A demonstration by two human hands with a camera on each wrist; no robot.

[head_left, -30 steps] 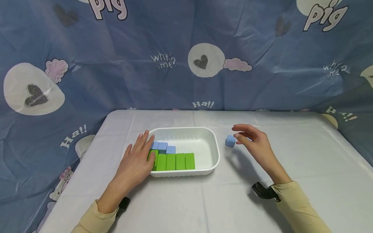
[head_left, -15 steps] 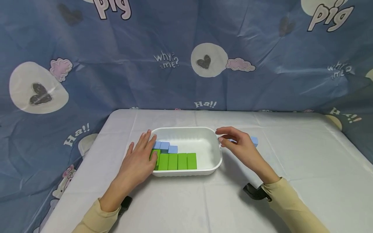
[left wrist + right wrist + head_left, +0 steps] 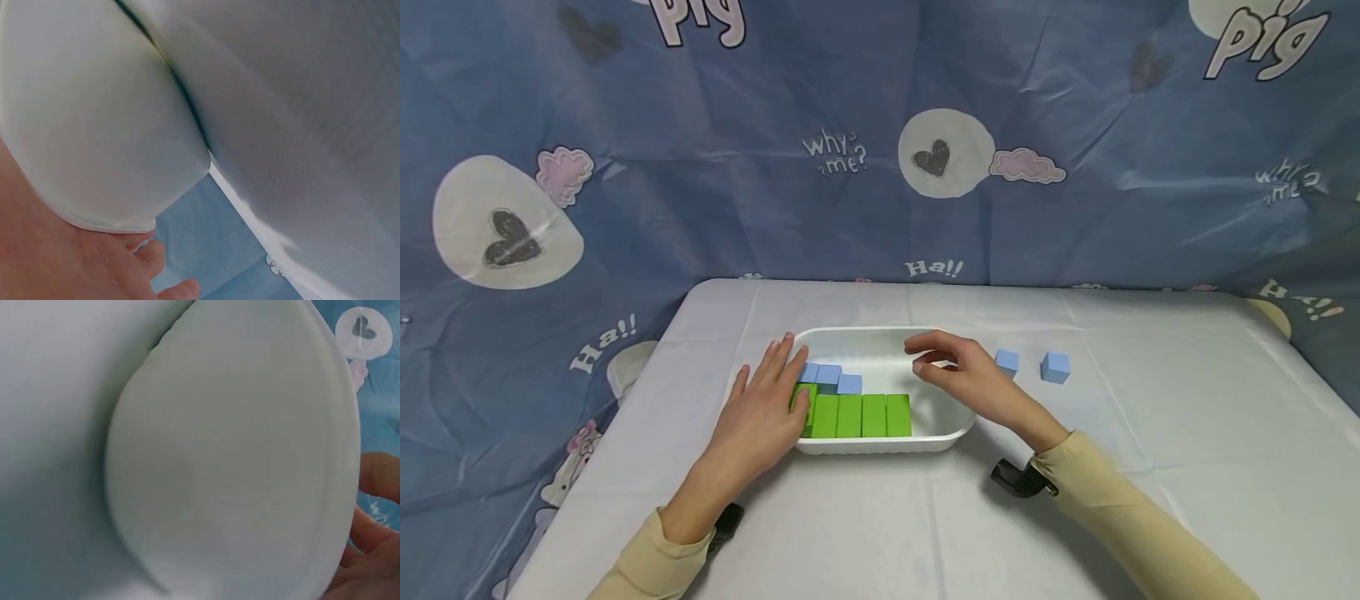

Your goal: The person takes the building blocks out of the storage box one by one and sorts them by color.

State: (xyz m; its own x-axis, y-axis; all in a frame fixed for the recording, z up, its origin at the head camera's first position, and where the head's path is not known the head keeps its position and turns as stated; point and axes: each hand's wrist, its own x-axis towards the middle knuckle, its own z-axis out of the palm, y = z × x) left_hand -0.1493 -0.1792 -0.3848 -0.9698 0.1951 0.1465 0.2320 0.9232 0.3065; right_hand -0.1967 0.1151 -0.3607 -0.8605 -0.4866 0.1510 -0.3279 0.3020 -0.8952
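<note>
A white tray (image 3: 883,446) holds a row of upright-looking green blocks (image 3: 850,416) along its near side, with several small blue cubes (image 3: 829,377) behind the row's left part. My left hand (image 3: 762,415) lies with spread fingers over the tray's left end, thumb against the leftmost green block. The right hand (image 3: 966,375) hovers over the tray's right half, fingers bent and thumb apart from them; nothing shows in the gap. In the left wrist view, the tray's outer wall (image 3: 119,125) hides much of the left hand. The right wrist view shows the wall (image 3: 237,450) with fingers past the rim.
Two loose blue cubes, one near cube (image 3: 1007,362) and one farther right cube (image 3: 1056,367), sit on the white-covered table (image 3: 1150,400) right of the tray. A blue printed cloth (image 3: 850,225) stands behind the table.
My right hand has moved left, from beside the loose blue cubes to over the tray. Both loose cubes now show beyond it. The left hand keeps its place on the tray.
</note>
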